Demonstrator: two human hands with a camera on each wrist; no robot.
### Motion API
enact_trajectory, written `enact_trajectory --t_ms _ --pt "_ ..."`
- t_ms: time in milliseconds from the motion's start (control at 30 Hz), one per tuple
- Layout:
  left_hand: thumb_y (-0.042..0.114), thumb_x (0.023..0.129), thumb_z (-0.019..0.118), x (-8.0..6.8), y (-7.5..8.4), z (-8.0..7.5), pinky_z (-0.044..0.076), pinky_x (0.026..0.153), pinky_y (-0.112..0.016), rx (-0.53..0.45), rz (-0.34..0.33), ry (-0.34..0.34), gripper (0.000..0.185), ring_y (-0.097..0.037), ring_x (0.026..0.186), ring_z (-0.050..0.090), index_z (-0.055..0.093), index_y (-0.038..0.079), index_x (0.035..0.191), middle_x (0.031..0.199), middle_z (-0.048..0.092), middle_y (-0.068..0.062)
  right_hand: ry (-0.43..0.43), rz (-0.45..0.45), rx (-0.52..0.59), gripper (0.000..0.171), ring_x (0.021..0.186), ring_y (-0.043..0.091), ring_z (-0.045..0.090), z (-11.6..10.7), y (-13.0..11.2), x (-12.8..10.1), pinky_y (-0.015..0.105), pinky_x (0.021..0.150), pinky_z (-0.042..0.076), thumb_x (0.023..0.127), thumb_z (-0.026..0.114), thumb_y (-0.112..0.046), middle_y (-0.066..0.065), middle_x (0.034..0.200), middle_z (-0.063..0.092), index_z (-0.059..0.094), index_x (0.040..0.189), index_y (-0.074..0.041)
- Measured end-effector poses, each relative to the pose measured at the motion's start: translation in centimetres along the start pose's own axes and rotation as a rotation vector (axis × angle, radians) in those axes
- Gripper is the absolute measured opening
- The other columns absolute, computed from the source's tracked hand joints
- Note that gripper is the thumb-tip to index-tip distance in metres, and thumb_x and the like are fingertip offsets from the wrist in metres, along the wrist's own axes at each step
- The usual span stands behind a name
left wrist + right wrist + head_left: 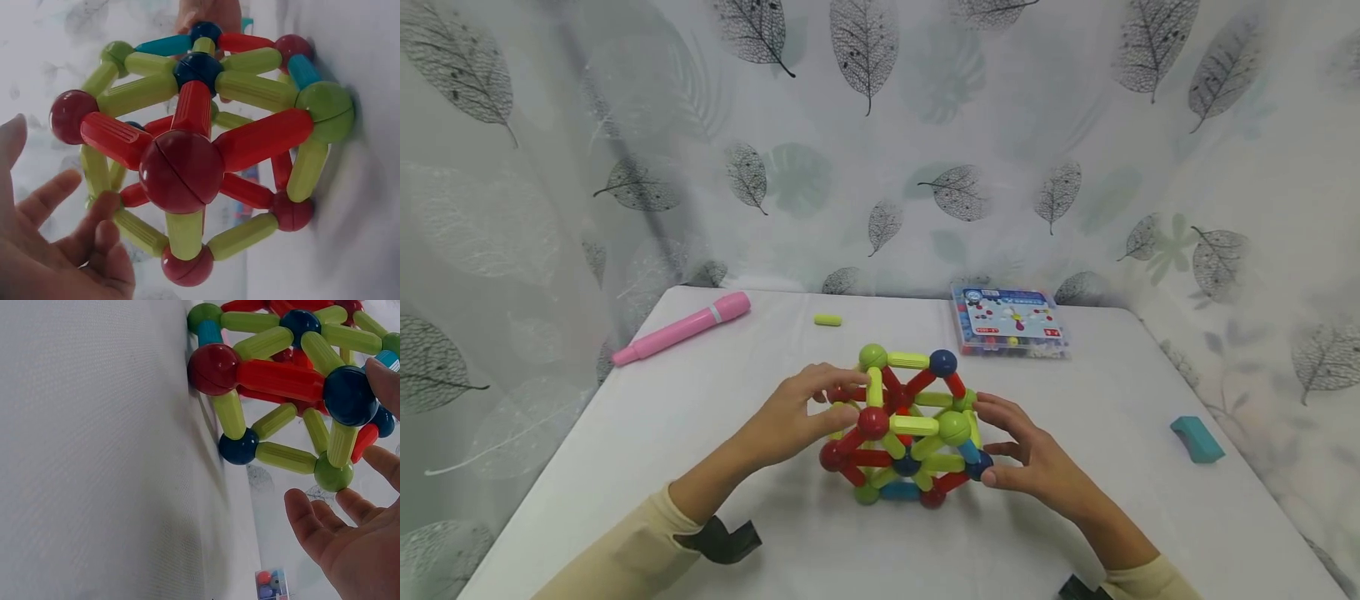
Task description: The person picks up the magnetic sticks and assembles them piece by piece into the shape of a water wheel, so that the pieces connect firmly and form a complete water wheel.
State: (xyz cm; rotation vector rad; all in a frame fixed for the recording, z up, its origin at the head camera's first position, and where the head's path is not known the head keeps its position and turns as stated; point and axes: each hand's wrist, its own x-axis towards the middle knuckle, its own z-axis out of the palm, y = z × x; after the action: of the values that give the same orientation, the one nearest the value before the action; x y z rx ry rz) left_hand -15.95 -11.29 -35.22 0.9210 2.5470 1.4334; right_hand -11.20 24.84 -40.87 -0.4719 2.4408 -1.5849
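Observation:
A roundish lattice of magnetic rods and balls (910,423), in red, lime, dark blue and light blue, stands on the white table between both hands. My left hand (808,410) is at its left side, fingers loosely bent beside the upper red and lime rods. In the left wrist view those fingers (94,234) lie spread close to the lattice. The right hand (1037,458) rests at the opposite side, its thumb at a dark blue ball (350,395) and fingertips near a green ball (334,472). Neither hand curls round a piece.
A lime rod (827,320) lies loose behind the lattice. Back left is a pink pen-shaped object (681,328); a clear-sided box with a printed label (1011,321) sits back right. The teal block (1197,440) is near the right edge. Leaf-print cloth (865,167) hangs around the table.

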Motion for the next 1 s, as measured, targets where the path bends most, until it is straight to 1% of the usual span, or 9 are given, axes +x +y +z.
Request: enact_trajectory --t_ms 100,200,367,467,567,667,800,900,1000 --pt "0.056 0.097 0.059 0.2 -0.3 0.0 0.054 0.091 -0.044 -0.113 -0.048 -0.099 0.053 -0.021 0.113 0.061 0.06 0.027 0.141 0.129 0.068 0.002 0.003 0.001 0.004 0.074 0.143 0.036 0.043 0.0 0.1 -0.1 0.034 0.098 0.055 0.087 0.079 -0.026 -0.001 0.165 0.026 0.044 0.153 -0.028" --pt "0.055 0.096 0.06 0.4 -0.4 0.1 0.056 0.093 -0.045 -0.232 -0.077 -0.156 0.057 -0.024 0.119 0.061 0.058 0.024 0.143 0.136 0.064 -0.001 0.002 0.001 0.008 0.074 0.143 0.036 0.042 0.1 0.1 -0.1 0.036 0.098 0.055 0.088 0.079 -0.026 0.0 0.165 0.026 0.044 0.153 -0.028" --pt "0.044 0.092 0.069 0.5 -0.6 0.5 0.058 0.093 -0.043 -0.397 -0.102 -0.175 0.06 -0.03 0.122 0.058 0.056 0.017 0.144 0.135 0.062 -0.007 0.002 -0.003 0.006 0.074 0.143 0.035 0.043 0.2 0.2 -0.1 0.041 0.098 0.056 0.087 0.079 -0.026 0.0 0.165 0.026 0.044 0.153 -0.029" --pt "0.038 0.089 0.072 0.4 -0.7 0.6 0.058 0.089 -0.042 -0.427 -0.105 -0.16 0.06 -0.03 0.116 0.06 0.056 0.017 0.143 0.129 0.064 -0.008 -0.001 -0.004 0.006 0.075 0.143 0.036 0.043 0.2 0.2 0.0 0.041 0.098 0.056 0.087 0.079 -0.026 0.0 0.165 0.026 0.044 0.153 -0.029" --pt "0.036 0.088 0.074 0.1 -1.0 0.6 0.058 0.088 -0.041 -0.404 -0.09 -0.131 0.061 -0.032 0.112 0.061 0.055 0.02 0.143 0.125 0.066 -0.007 -0.002 -0.005 0.006 0.075 0.142 0.037 0.043 0.1 0.2 0.0 0.039 0.098 0.056 0.087 0.079 -0.026 0.0 0.165 0.026 0.044 0.153 -0.029" --pt "0.041 0.087 0.075 -0.4 -1.8 0.5 0.056 0.09 -0.043 -0.292 -0.052 -0.05 0.064 -0.032 0.11 0.059 0.054 0.023 0.145 0.121 0.064 -0.005 -0.005 -0.003 0.008 0.074 0.143 0.038 0.042 0.1 0.2 0.0 0.038 0.098 0.055 0.088 0.079 -0.026 -0.001 0.165 0.026 0.044 0.153 -0.029" --pt "0.06 0.08 0.077 -1.2 -3.7 0.5 0.051 0.101 -0.058 -0.11 -0.034 0.021 0.088 -0.033 0.129 0.051 0.041 0.03 0.155 0.142 0.051 -0.006 -0.019 0.019 0.021 0.08 0.145 0.044 0.036 0.0 0.5 0.0 0.046 0.1 0.054 0.088 0.079 -0.026 0.003 0.165 0.028 0.037 0.156 -0.03" --pt "0.071 0.073 0.077 -1.7 -5.1 0.5 0.041 0.107 -0.068 -0.039 -0.036 -0.068 0.111 -0.036 0.149 0.03 0.023 0.033 0.162 0.165 0.026 -0.004 -0.033 0.038 0.038 0.088 0.148 0.046 0.032 -0.2 0.6 0.1 0.053 0.101 0.053 0.088 0.079 -0.027 0.006 0.166 0.026 0.028 0.16 -0.033" --pt "0.071 0.071 0.079 -1.7 -6.0 0.7 0.033 0.112 -0.069 0.0 -0.02 -0.181 0.122 -0.033 0.156 0.015 0.012 0.031 0.165 0.171 0.01 -0.002 -0.06 0.05 0.054 0.093 0.148 0.047 0.031 -0.5 0.9 0.2 0.053 0.101 0.053 0.087 0.079 -0.028 0.008 0.168 0.024 0.023 0.161 -0.033"
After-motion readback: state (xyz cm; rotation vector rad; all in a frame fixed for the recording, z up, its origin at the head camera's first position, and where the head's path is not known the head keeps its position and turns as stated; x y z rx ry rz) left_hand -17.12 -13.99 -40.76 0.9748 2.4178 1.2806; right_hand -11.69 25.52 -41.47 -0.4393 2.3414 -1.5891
